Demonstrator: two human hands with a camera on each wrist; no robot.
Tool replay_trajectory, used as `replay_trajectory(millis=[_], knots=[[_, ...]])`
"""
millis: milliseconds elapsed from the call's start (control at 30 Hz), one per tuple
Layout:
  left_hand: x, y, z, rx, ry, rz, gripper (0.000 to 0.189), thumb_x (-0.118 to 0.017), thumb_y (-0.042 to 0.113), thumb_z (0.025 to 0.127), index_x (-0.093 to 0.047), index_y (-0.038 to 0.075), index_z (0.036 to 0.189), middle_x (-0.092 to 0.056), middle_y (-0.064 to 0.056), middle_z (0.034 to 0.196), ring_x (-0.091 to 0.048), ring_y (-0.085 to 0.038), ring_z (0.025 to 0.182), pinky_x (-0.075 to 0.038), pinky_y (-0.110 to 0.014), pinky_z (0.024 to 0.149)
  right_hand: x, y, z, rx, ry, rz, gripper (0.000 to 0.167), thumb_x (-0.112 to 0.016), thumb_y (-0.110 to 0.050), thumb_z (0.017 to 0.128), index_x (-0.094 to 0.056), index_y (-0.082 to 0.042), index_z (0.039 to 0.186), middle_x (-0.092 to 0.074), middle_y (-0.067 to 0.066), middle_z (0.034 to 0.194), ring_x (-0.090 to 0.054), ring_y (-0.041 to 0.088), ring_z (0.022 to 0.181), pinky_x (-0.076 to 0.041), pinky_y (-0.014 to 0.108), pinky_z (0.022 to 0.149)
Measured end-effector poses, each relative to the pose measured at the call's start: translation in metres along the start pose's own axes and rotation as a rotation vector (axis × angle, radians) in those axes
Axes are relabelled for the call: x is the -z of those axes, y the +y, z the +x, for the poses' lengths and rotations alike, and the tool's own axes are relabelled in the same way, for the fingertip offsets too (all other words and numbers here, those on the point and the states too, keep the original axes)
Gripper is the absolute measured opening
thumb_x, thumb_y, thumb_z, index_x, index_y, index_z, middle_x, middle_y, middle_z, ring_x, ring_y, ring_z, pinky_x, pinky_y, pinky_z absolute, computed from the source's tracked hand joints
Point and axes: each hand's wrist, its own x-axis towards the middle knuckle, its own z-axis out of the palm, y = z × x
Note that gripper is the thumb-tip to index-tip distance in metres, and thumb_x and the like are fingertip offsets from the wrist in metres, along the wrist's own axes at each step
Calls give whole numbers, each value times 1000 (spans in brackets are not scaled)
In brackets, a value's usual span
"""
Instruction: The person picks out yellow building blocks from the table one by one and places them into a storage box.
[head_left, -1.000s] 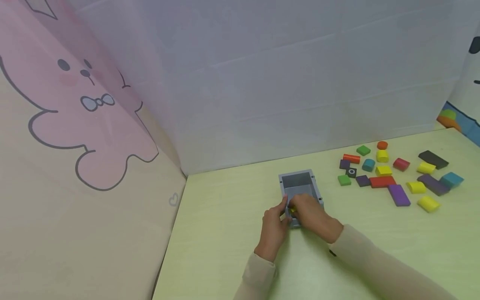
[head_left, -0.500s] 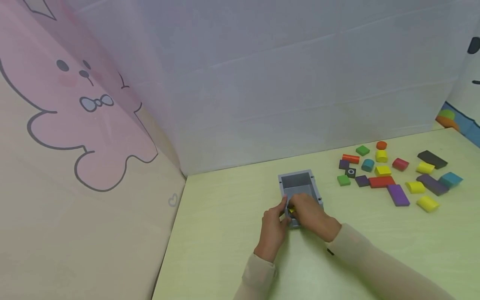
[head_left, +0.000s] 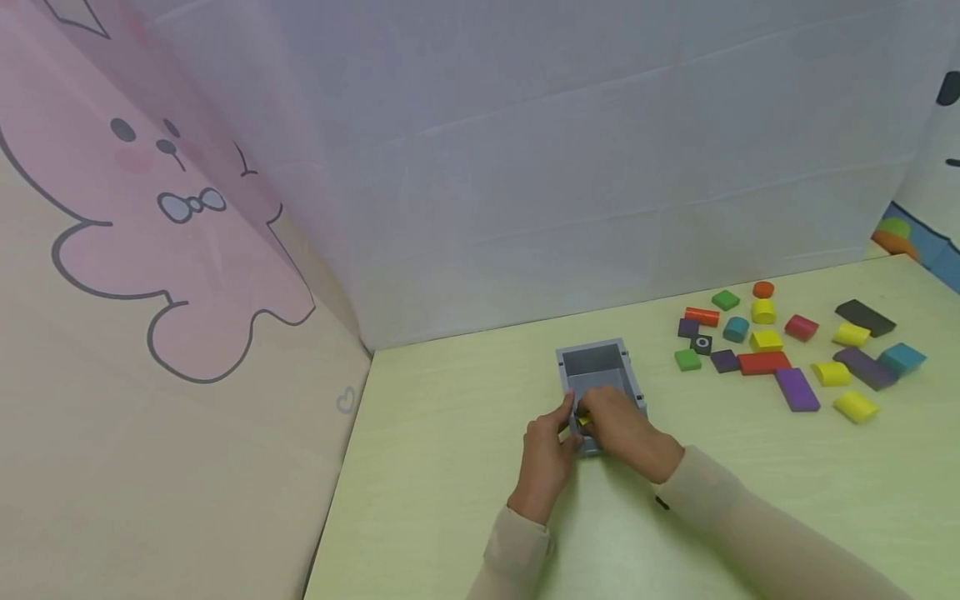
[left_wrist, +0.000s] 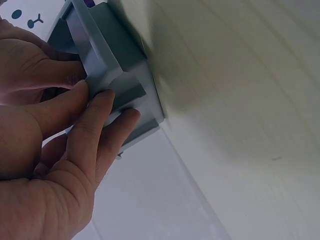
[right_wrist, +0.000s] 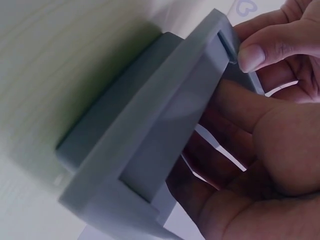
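A grey open-topped rectangular box stands on the table, its near end between both hands. My left hand pinches the near left wall, thumb on one side and fingers on the other, as the left wrist view shows. Reaching down into the near part of the box, my right hand has its fingers curled. A bit of a yellow block shows at its fingertips; the rest is hidden by the hand. In the right wrist view the grey box hides those fingertips.
Right of the box lie scattered coloured blocks, among them a red slab, a purple slab, a green block, yellow half-round blocks and a black slab. A pale curtain hangs behind the table.
Almost nothing differs. Both hands stay at the near end of the box; the head view has shifted very slightly.
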Motion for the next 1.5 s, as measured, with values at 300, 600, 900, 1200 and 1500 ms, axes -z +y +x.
replay_trajectory(millis=[300,600,900,1200,1500], knots=[[0,0,0,-1,-2,-17,67,-75,-10,90,-56,6,151,-70,-18,133,-68,-31,125,-58,-44,100,9,-2,-3,-33,-12,31,11,-75,9,86,-81,5,94,-79,18,97,-75,37,93,-62,51,83],[0,0,0,1,-3,-7,66,-76,-10,90,-56,6,151,-70,-20,132,-69,-32,124,-58,-46,100,24,-6,-16,15,71,39,16,-79,4,89,-79,6,105,-79,17,104,-73,37,100,-60,53,88],[0,-1,-1,-1,-5,-25,67,-75,-11,89,-56,4,151,-71,-20,130,-68,-32,125,-58,-48,100,36,-5,-23,28,132,30,18,-80,5,88,-77,6,105,-78,17,104,-72,39,103,-58,56,92],[-1,-2,0,8,-10,-31,66,-76,-10,90,-56,4,151,-71,-20,131,-69,-33,124,-58,-48,100,51,0,-26,-31,119,24,23,-83,2,87,-79,4,110,-79,17,108,-73,40,107,-58,57,94],[-1,0,0,25,-15,-56,66,-75,-10,91,-55,6,152,-70,-20,133,-68,-33,125,-56,-48,104,67,15,-35,-113,137,-2,32,-82,-2,89,-77,3,120,-75,23,121,-68,47,117,-55,61,98]])
